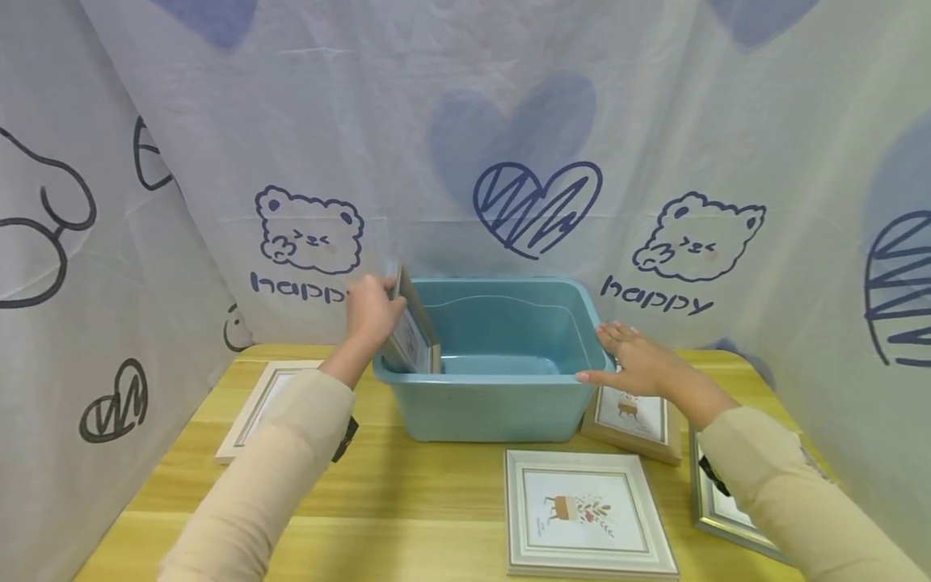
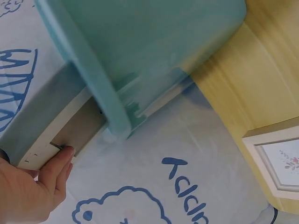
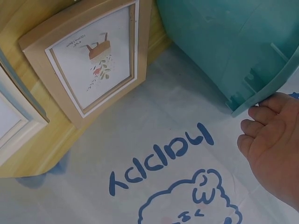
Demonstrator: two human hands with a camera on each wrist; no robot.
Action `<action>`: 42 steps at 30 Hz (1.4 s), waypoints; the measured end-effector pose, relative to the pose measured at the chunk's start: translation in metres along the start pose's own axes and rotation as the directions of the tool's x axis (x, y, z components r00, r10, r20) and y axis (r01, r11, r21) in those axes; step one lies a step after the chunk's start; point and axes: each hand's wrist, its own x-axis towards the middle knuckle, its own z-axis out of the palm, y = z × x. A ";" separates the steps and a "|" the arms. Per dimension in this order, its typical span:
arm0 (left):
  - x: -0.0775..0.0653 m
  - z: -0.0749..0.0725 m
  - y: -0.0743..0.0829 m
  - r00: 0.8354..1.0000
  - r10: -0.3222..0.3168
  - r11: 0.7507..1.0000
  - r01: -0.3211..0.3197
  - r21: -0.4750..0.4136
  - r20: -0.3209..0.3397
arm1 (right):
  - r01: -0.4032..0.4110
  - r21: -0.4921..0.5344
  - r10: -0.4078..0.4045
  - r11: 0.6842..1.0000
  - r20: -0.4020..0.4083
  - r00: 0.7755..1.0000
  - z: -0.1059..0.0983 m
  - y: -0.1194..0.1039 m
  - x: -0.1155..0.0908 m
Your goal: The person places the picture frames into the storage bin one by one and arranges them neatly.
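My left hand (image 1: 372, 311) pinches the upper edge of a picture frame (image 1: 413, 335), which stands tilted inside the left end of a blue plastic basin (image 1: 494, 408). In the left wrist view, thumb and fingers hold the frame (image 2: 70, 123) where it sticks out past the basin's rim (image 2: 88, 70). Pale and grey edges show there; whether they belong to one frame or two I cannot tell. My right hand (image 1: 640, 364) rests on the basin's right rim, its fingers extended and thumb on the front corner. In the right wrist view, the fingertips (image 3: 254, 123) touch the rim from outside.
On the wooden table (image 1: 407, 501), a cream frame (image 1: 589, 513) lies in front of the basin. A tan frame (image 1: 633, 416) and a silver-edged frame (image 1: 727, 505) lie to the right. Another white frame (image 1: 254, 412) lies at left. A patterned curtain (image 1: 436, 145) hangs behind.
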 end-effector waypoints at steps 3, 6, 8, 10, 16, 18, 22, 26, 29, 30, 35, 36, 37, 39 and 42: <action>0.002 0.007 -0.003 1.000 -0.008 1.000 0.008 0.020 0.013 | -0.003 0.005 0.003 1.000 -0.001 1.000 0.001 0.000 -0.001; 0.003 0.012 -0.004 0.999 -0.025 0.999 0.024 0.026 0.022 | -0.003 0.007 0.003 1.000 -0.005 1.000 0.002 0.001 0.000; 0.003 0.013 -0.006 0.999 -0.038 0.999 0.038 0.030 0.018 | 0.001 0.002 -0.001 1.000 -0.006 1.000 0.002 0.002 0.000; 0.003 0.015 -0.007 0.999 -0.050 0.998 0.050 0.031 0.006 | 0.007 0.000 -0.007 1.000 -0.004 1.000 0.003 0.002 0.001; 0.005 0.019 -0.012 0.997 -0.047 0.996 0.051 0.074 -0.057 | 0.006 0.004 -0.006 1.000 0.002 1.000 0.002 0.000 0.003; 0.005 0.022 -0.014 0.997 -0.034 0.994 0.041 0.101 -0.074 | 0.005 0.008 -0.005 1.000 0.002 1.000 0.002 -0.001 0.003; 0.006 0.029 -0.018 0.996 -0.001 0.989 0.015 0.148 -0.088 | 0.000 0.010 -0.001 1.000 0.009 1.000 0.002 -0.001 0.002; 0.008 0.035 -0.020 0.994 0.022 0.985 -0.003 0.172 -0.109 | 0.001 0.011 -0.001 1.000 0.004 1.000 0.002 -0.001 0.001; 0.010 0.037 -0.020 0.992 0.034 0.982 -0.011 0.189 -0.121 | 0.000 0.008 0.000 1.000 -0.002 1.000 0.001 0.000 0.001; 0.010 0.037 -0.020 0.992 0.034 0.982 -0.010 0.190 -0.121 | -0.002 0.006 0.002 1.000 -0.002 1.000 0.001 0.000 0.001; 0.014 0.037 -0.019 0.993 0.020 0.973 0.007 0.232 -0.112 | -0.009 0.010 0.009 1.000 -0.001 1.000 0.001 0.001 0.001; 0.014 0.037 -0.018 0.994 0.016 0.970 0.010 0.241 -0.109 | -0.011 0.012 0.012 1.000 -0.002 1.000 0.001 0.001 0.001; 0.015 0.037 -0.018 0.994 0.013 0.968 0.014 0.252 -0.106 | -0.013 0.014 0.013 1.000 -0.004 1.000 0.001 0.001 0.001; 0.016 0.038 -0.017 0.995 0.005 0.962 0.022 0.272 -0.097 | -0.016 0.017 0.016 1.000 -0.006 1.000 0.001 0.001 0.001; 0.016 0.038 -0.016 0.996 -0.013 0.956 0.040 0.291 -0.091 | -0.013 0.016 0.013 1.000 -0.005 1.000 0.001 0.001 0.000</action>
